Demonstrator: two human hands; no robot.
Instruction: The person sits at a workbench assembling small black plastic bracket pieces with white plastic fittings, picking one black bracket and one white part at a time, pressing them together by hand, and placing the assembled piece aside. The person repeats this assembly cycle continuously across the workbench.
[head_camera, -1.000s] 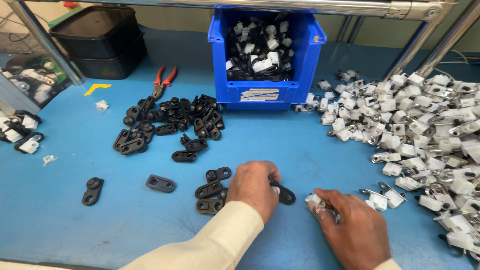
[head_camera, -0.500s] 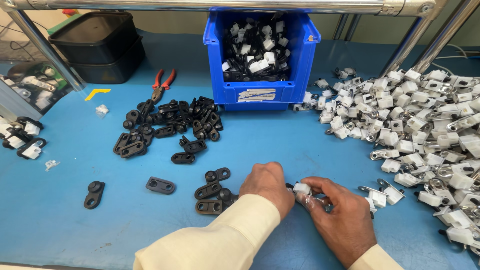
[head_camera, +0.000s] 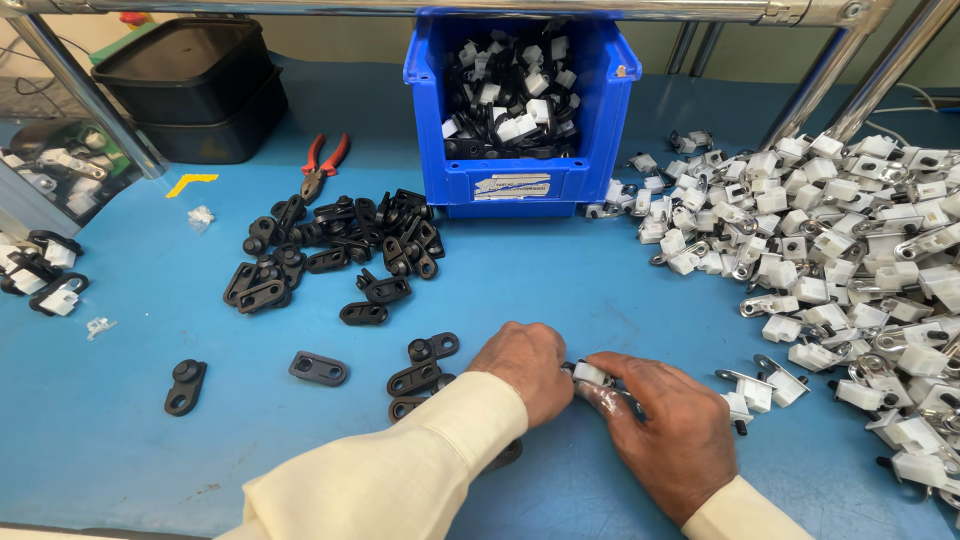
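**Both hands meet on one small white part near the front edge**

The left hand (head_camera: 525, 365) and the right hand (head_camera: 665, 430) come together over the blue worktop (head_camera: 560, 290), near the middle of its front edge. Between them sits a small white part (head_camera: 590, 374); the fingers of both hands are curled and pinched on it, the left from its left side, the right from its right. Whether a black piece is also held under the left palm cannot be told.

Just left of the left hand lie a few black links (head_camera: 425, 365), with a larger heap of black links (head_camera: 340, 245) farther back toward the middle left. Red pliers (head_camera: 325, 165) lie behind that heap. A blue bin (head_camera: 520, 185) stands at the middle back, filled with black and white pieces. A wide pile of white parts (head_camera: 850, 250) covers the right side, reaching close to the right hand. Black trays (head_camera: 195, 85) are stacked in the back left corner. A few assembled pieces (head_camera: 45, 275) lie at the left edge
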